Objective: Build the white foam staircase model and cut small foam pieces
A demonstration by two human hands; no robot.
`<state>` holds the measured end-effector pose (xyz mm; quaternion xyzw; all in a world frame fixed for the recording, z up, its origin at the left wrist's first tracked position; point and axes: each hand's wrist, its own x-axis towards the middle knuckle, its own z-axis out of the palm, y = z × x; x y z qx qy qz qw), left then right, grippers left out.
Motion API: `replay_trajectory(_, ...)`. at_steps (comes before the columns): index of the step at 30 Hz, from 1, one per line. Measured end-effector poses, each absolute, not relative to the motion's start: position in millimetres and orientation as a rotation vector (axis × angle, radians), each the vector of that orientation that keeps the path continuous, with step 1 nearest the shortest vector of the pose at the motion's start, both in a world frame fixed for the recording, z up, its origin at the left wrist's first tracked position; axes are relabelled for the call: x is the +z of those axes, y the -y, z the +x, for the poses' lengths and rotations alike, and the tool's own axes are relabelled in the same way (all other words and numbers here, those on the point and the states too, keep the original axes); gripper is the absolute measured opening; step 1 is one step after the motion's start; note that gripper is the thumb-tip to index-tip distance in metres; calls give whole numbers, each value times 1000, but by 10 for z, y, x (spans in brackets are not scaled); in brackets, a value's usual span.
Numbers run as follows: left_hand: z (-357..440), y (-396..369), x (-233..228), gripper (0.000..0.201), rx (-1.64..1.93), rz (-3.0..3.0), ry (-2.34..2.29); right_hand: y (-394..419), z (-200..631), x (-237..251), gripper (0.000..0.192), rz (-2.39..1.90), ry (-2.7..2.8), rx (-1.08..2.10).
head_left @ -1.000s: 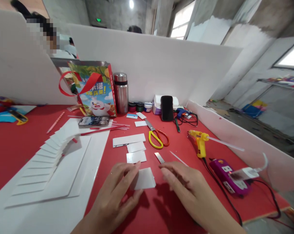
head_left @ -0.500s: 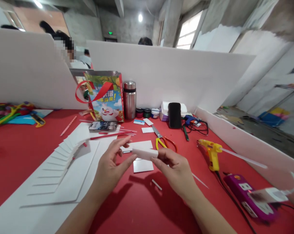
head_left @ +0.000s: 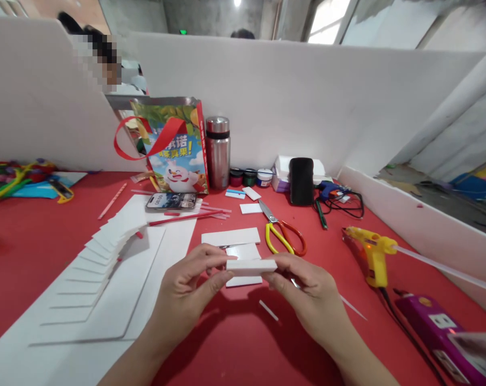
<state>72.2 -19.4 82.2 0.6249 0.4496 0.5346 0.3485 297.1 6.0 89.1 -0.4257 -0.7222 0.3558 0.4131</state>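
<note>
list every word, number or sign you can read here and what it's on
"承诺" on the picture bag
"真果!" below it, same bag; the character before it is partly covered by the handle
"08:" on the lit phone; minutes too blurred
Too small or blurred: bag's side lettering, white jar, green sign

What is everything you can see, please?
Board piece: 1, white, held centrally
Scissors: 1, yellow and red, centre right
Glue gun: 1, yellow, right
Power strip: 1, purple, lower right
Stepped boards: several, white, left
Loose pieces: several, white, centre
Bag: 1, multicoloured, back left
Smartphone: 1, dark, before bag
Flask: 1, silver, beside bag
Paint pots: 3, red, green, white, beside flask
Handheld device: 1, black, back right
Panels: several, white, back
Tabletop: 1, red, beneath
Left hand, right hand: 2, bare, centre
</note>
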Motion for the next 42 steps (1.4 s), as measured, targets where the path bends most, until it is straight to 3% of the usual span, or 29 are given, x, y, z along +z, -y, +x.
replay_trajectory(5, 718, 206, 784, 12, 1380, 1690, -1198, -73, 2954, 904, 10, -1077, 1801, 945)
replay_trajectory(11, 709, 183, 744, 29, 1341, 1773, -1244, -90, 2966, 892, 10, -1091, 1809, 971)
replay_trajectory(28, 680, 153, 726, 22, 1310, 1639, -1163, -122, 2998, 855, 12, -1102, 1837, 1008)
replay_trajectory(36, 705, 159, 725, 10, 1164, 1925, -1230, -97, 2971, 811, 11, -1037, 2026, 841)
replay_trajectory(42, 788, 210, 735, 15, 1036, 2201, -1185, -20, 2932, 724, 16, -946, 2223, 638)
